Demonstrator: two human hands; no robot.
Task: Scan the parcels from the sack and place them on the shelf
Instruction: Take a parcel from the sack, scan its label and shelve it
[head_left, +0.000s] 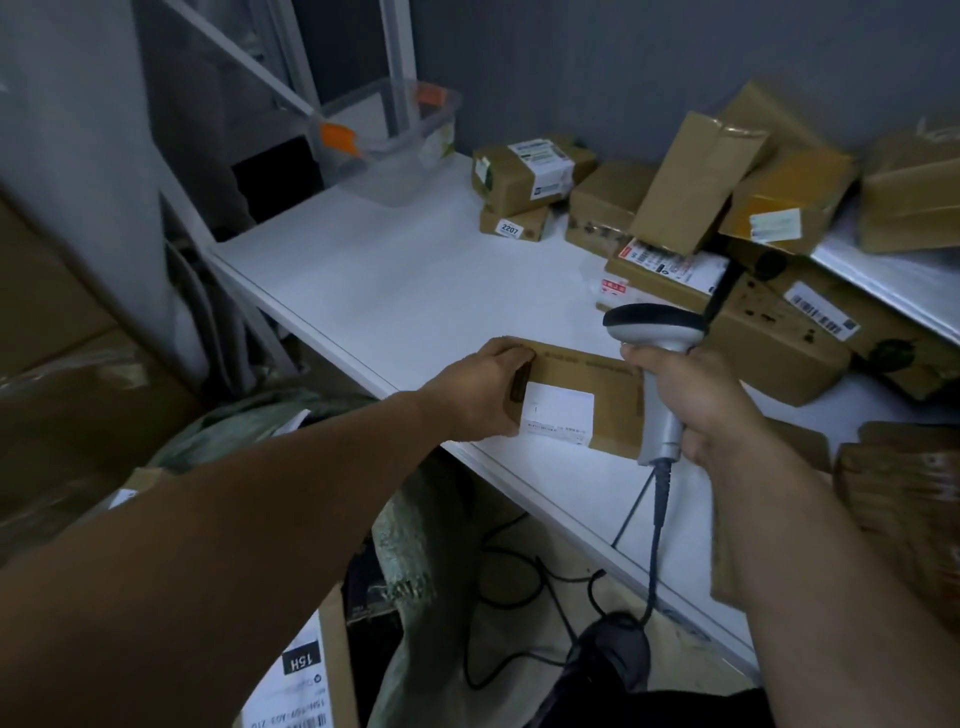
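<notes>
At the white shelf's (389, 270) front edge lies a flat brown parcel (587, 371), with its white label (558, 410) face up and its near corner right at the lip, possibly overhanging.

Risks:
- The barcode scanner's (652, 325) head sits over the parcel's far side, past the label, and its window is hidden. A trigger pull from this pose would likely miss the label.
- It could instead read a code on the parcel pile (691, 192) at the back of the shelf, where several barcodes face up.
- If the holding hand lets go, the parcel could tip off the lip into the green sack (249, 421) below the shelf front.
- The scanner cable (657, 519) hangs below the shelf edge and could snag on a swing.

Grip:
- The left hand (483, 395) clamps the parcel's left end, fingers curled over its top edge. The label lies just right of those fingers and is uncovered.
- The right hand (696, 400) is wrapped round the scanner handle at the parcel's right end, and the handle crosses in front of that end.
- The parcel sits between the two hands and is held by the left only.

Further out, a clear plastic bin (389, 140) stands at the shelf's back-left corner. More brown boxes sit on a second level above the shelf's right side.
</notes>
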